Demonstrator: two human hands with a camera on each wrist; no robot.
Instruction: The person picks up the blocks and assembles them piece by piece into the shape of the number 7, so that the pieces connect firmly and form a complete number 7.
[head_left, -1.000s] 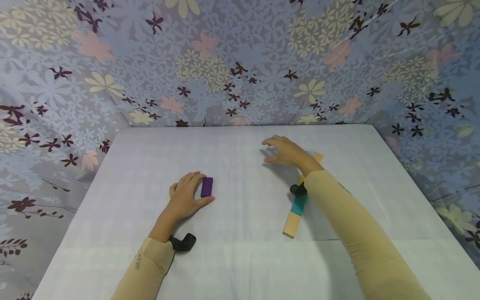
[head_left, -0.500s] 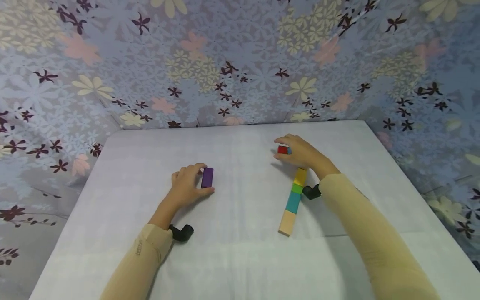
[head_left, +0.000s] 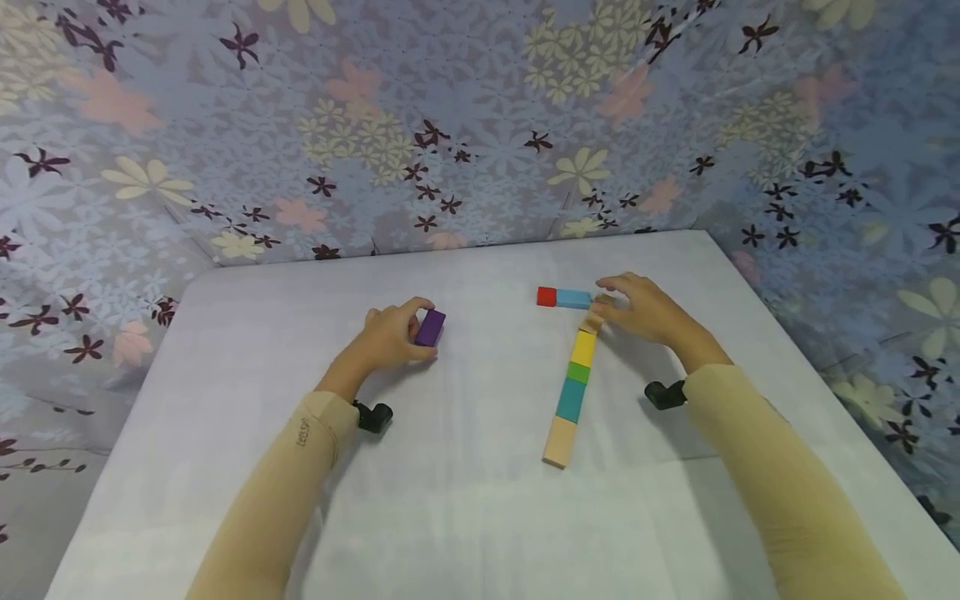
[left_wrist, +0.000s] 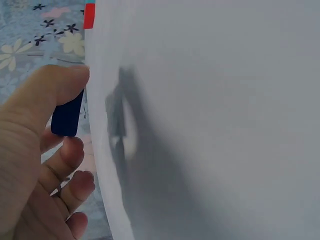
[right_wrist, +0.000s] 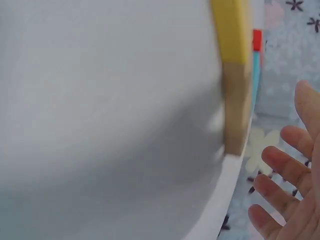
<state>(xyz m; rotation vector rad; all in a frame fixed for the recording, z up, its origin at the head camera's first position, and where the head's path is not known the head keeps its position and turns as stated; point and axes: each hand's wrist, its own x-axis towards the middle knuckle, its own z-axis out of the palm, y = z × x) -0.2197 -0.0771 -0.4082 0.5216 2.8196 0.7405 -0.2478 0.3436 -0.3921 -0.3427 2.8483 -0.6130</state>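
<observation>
My left hand pinches a purple block between thumb and fingers. In the left wrist view the block looks dark blue, and a shadow of hand and block falls on the cloth apart from them. At the far end of a row of blocks, my right hand hovers with loosely spread fingers, which hold nothing in the right wrist view. Nearest to it is a plain wooden block, partly covered by the thumb. From there a light blue block and a red block run leftward.
Toward me the row continues with a yellow block, a green block, a teal block and another wooden block. White cloth covers the table. A flowered curtain hangs behind its far edge.
The left hand has taken hold of the purple block, raised and tilted it. My right hand has drawn off rightward from the red and light blue blocks. The head view has shifted slightly.
</observation>
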